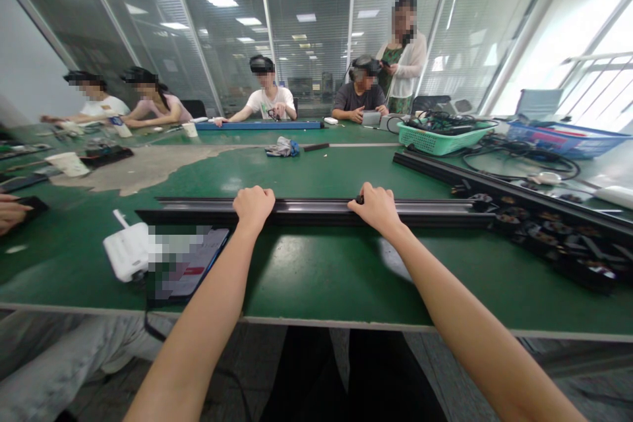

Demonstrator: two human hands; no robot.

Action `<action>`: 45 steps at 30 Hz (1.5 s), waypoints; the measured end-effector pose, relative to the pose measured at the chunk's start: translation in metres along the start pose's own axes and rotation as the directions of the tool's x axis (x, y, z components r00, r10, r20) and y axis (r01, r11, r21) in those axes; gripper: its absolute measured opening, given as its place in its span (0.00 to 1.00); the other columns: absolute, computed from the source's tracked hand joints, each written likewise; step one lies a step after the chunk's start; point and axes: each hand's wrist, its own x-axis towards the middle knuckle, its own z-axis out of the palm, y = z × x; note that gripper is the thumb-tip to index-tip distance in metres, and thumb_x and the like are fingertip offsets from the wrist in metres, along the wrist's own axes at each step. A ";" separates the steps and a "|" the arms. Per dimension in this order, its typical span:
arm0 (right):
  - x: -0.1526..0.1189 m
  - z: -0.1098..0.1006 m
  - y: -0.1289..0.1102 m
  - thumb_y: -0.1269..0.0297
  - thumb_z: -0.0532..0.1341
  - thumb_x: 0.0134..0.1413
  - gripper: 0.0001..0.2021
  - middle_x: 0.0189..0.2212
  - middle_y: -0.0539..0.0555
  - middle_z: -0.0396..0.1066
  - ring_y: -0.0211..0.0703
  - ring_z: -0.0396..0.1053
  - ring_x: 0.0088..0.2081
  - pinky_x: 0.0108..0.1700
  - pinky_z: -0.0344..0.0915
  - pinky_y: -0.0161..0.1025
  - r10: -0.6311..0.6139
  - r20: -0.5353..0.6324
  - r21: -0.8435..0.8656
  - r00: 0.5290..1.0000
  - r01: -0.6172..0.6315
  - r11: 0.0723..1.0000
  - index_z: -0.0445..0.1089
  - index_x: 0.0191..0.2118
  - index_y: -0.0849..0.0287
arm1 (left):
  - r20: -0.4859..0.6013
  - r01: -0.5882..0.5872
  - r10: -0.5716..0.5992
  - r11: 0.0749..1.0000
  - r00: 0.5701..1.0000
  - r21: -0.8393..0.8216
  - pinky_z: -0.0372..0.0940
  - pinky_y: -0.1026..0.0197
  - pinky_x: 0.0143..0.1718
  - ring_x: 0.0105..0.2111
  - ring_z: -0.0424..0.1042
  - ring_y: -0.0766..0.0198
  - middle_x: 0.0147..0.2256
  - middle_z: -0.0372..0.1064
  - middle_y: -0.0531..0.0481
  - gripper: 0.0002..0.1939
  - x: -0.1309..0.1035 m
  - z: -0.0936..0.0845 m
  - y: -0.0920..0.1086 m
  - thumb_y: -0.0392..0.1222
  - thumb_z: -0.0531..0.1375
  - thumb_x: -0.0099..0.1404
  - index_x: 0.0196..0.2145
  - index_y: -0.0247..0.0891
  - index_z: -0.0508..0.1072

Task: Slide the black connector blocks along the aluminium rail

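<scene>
A long black metal channel [316, 207] with a shiny inner strip lies crosswise on the green table in front of me. My left hand [254, 208] is closed over it left of the middle, fingers curled down and mostly hidden. Farther right along the same channel, my right hand [376, 206] is closed, its thumb and fingers around a small black part [359, 199] at the channel. What kind of part it is cannot be made out.
A phone [198, 270] and a white device [126, 252] lie near my left forearm. Black rails [445, 175] and a heap of dark parts [558, 237] are at right, with a green basket [440, 138] behind. Across the table, several people sit; another stands. A co-worker's hand [12, 212] shows at left.
</scene>
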 end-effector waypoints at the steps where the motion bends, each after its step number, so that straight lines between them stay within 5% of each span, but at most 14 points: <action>1: 0.000 0.000 0.000 0.55 0.54 0.56 0.15 0.36 0.63 0.74 0.55 0.70 0.43 0.45 0.54 0.44 0.001 0.003 0.000 1.000 -0.001 1.000 0.65 0.41 0.62 | 0.003 0.001 -0.001 1.000 1.000 0.000 0.67 0.51 0.42 0.44 0.73 0.43 0.38 0.75 0.29 0.26 0.000 0.000 0.000 0.45 0.46 0.65 0.43 0.27 0.79; 45: 0.000 -0.004 0.003 0.57 0.53 0.57 0.15 0.36 0.64 0.75 0.56 0.70 0.43 0.45 0.54 0.44 0.038 -0.004 -0.044 0.999 -0.038 0.998 0.66 0.41 0.64 | 0.011 0.005 -0.005 1.000 1.000 0.003 0.67 0.52 0.42 0.44 0.73 0.45 0.38 0.74 0.29 0.26 0.001 -0.001 0.001 0.44 0.46 0.66 0.43 0.27 0.79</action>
